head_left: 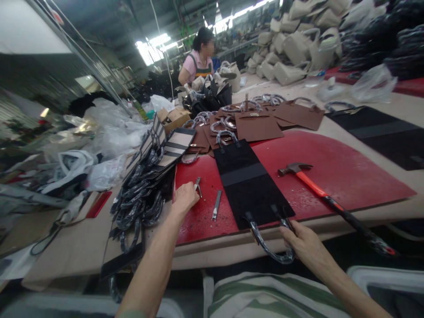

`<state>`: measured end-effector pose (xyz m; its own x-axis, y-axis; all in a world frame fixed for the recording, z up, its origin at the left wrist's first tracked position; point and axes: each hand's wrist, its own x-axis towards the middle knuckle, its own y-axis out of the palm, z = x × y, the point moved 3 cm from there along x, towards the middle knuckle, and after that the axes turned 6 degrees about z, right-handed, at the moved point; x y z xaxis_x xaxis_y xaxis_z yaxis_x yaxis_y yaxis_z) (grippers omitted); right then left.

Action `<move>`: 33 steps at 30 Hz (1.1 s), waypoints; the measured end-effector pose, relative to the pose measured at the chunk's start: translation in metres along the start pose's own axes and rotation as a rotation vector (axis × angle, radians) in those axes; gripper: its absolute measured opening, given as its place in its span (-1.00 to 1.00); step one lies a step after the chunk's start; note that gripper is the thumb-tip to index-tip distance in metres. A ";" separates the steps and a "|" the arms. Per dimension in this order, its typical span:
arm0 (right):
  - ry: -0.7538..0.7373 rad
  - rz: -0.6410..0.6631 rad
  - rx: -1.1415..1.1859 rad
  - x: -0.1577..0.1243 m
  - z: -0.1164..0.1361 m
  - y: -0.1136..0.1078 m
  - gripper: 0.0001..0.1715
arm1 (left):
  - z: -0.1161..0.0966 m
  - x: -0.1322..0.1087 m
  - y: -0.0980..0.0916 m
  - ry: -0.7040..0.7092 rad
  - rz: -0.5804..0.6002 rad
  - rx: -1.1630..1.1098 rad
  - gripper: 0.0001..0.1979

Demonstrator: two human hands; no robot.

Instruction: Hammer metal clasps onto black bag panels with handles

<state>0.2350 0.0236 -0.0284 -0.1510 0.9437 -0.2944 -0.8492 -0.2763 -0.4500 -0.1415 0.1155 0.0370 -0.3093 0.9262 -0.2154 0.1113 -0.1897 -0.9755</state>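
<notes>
Piling up at the left, black panels with plastic-wrapped handles (142, 194)! Next, the left hand (186, 195), fingers closed around a small metal tool (198, 182) over the red mat (202, 223). Just beside it lies a flat metal piece (217, 206). Centre stage, the black panel (248, 176) stretches across the mat, and the right hand (303, 240) is clamped on its near wrapped handle (270, 252). Further right, the claw hammer (320, 192) rests, head on the red.
</notes>
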 end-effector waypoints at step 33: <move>-0.006 -0.005 0.068 -0.014 0.012 0.006 -0.78 | -0.080 -0.037 0.018 0.135 0.139 -1.109 -0.64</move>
<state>0.2259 0.0106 -0.0165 -0.1499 0.9460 -0.2874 -0.8823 -0.2591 -0.3929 -0.0527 0.1042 0.0312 -0.1314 0.9600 -0.2471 0.9360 0.0380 -0.3500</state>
